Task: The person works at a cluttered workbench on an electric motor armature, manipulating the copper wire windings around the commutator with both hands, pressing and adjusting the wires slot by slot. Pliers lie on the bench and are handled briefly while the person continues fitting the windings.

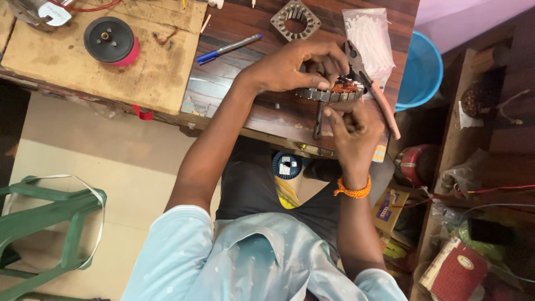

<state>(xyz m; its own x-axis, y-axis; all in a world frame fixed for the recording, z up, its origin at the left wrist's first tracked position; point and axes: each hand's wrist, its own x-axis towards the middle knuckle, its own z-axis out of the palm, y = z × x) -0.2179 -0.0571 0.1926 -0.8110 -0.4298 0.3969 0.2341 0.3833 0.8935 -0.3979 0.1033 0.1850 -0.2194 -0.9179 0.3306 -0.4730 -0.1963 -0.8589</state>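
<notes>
Stator: copper windings up, on tabletop edge.
Left hand: fingers clamped on stator rim.
Right hand: fingers pinched together at windings.
Pliers: resting beside.

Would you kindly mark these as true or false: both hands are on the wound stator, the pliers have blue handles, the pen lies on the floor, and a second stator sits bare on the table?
1. Both the left hand and the right hand are on the wound stator. True.
2. The pliers have blue handles. False: they are pinkish.
3. The pen lies on the floor. False: it lies on the table.
4. A bare stator sits on the table. True.
</notes>
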